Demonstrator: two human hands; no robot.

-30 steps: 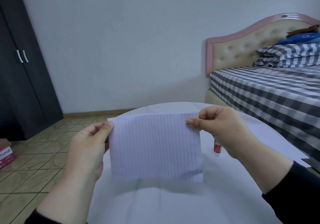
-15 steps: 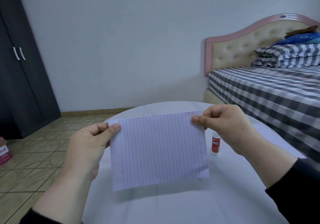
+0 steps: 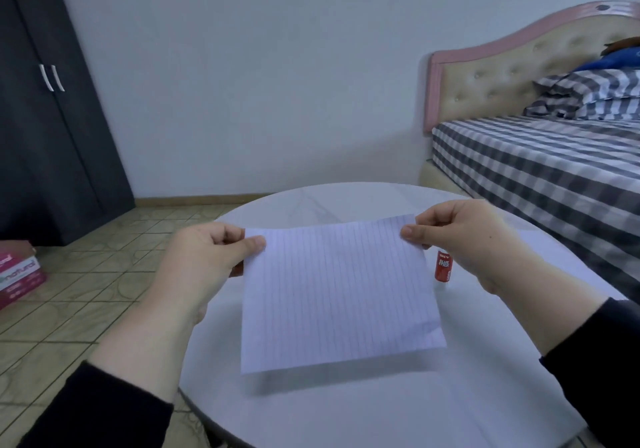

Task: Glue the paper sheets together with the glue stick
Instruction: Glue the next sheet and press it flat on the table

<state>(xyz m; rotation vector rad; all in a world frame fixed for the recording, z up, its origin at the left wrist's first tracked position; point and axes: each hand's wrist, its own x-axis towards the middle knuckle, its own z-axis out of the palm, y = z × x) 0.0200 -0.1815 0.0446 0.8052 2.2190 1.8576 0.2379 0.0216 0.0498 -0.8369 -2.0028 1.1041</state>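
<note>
Readable text: the small red cylindrical glue stick [image 3: 443, 266] has a white label, looks like "GLUE STICK", blurred so not certain. The pink and white cardboard box [image 3: 19, 276] on the floor at far left reads "natural" in pink letters.

You hold one white lined paper sheet [image 3: 337, 291] up over the desk, ruled lines running top to bottom as you see it. Your left hand [image 3: 207, 257] pinches its top left corner, thumb on the near face, fingers curled behind. Your right hand [image 3: 460, 236] pinches the top right corner the same way. The sheet hangs slightly tilted, right corner higher, lower edge free and casting a shadow on the desk. Can't tell if it's one sheet or two stacked.

The glue stick stands upright on the desk just beside the sheet's right edge, below your right hand, not touching either. A small reddish bit shows behind your left hand at the sheet's left edge; can't tell what it is.

The round white marble-pattern desk [image 3: 346, 413] carries it all. Room: plain white wall, beige tiled floor [image 3: 86, 291], dark wardrobe [image 3: 45, 118] with two silver handles at left, bed [image 3: 536, 170] with grey checked cover, pink-trimmed tufted headboard and checked pillows at right. Both your sleeves are dark.
</note>
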